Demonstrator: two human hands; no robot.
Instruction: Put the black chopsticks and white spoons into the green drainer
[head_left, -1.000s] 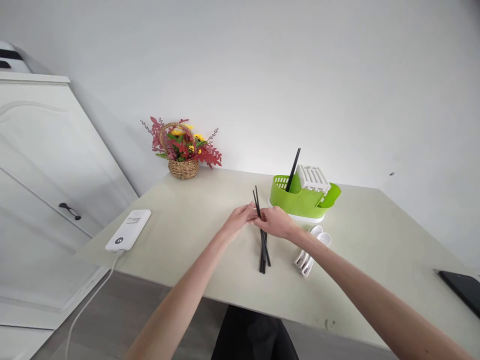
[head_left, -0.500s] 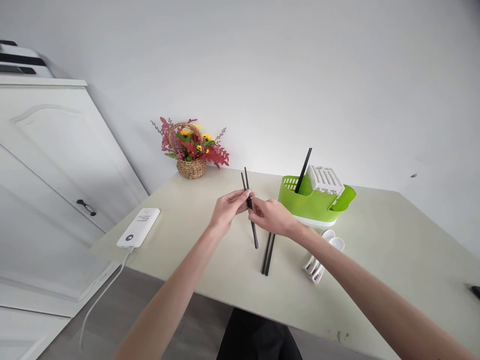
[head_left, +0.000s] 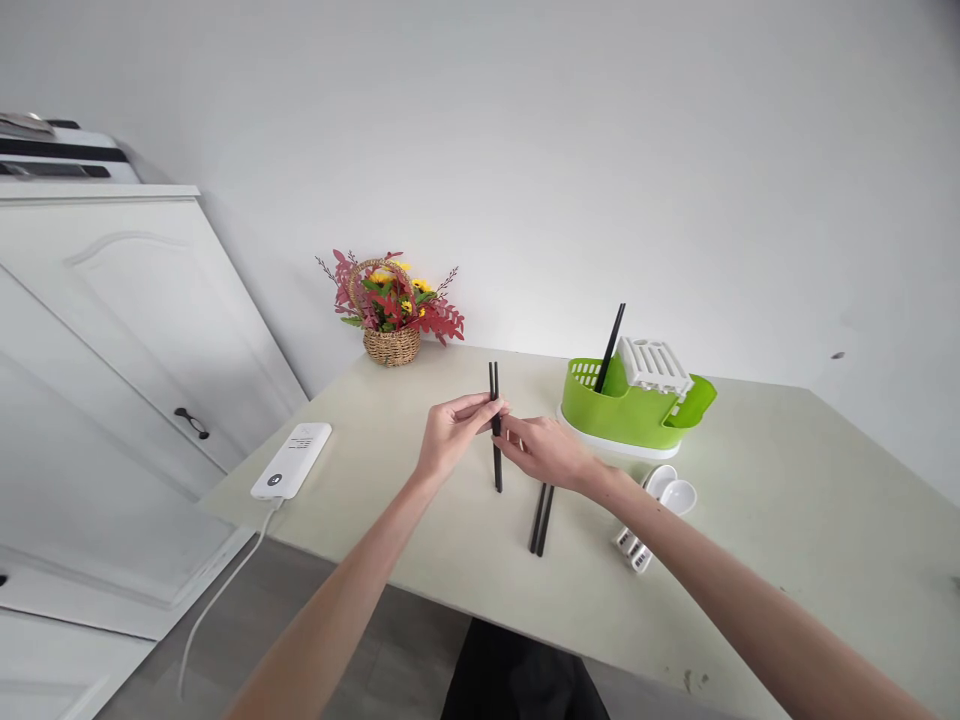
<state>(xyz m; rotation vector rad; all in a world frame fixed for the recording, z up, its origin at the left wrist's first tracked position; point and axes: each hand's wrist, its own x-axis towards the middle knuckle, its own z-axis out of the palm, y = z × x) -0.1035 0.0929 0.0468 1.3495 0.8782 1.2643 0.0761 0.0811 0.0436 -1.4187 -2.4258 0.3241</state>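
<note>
Between my hands is a pair of black chopsticks [head_left: 497, 470], upright in the view with the two sticks side by side. My left hand [head_left: 457, 430] pinches them from the left, thumb across the front. From the right, the closed fingers of my right hand [head_left: 544, 450] grip the same pair a little lower. Another pair of black chopsticks [head_left: 541, 525] lies on the table [head_left: 420, 500], its far end hidden behind my right hand and wrist. White spoons [head_left: 679, 495] lie to the right, partly covered by my right forearm.
A green utensil holder [head_left: 622, 415] with a white slotted top [head_left: 654, 364] stands at the back right; black chopsticks [head_left: 611, 345] lean in its left compartment. A flower basket [head_left: 391, 346] is by the wall. A white power bank [head_left: 294, 460] with a cable [head_left: 225, 590] lies at the left edge.
The chopsticks in my hands went from tilted and crossing slightly to nearly vertical and parallel. Both hands stay on them. The whole view has shifted slightly.
</note>
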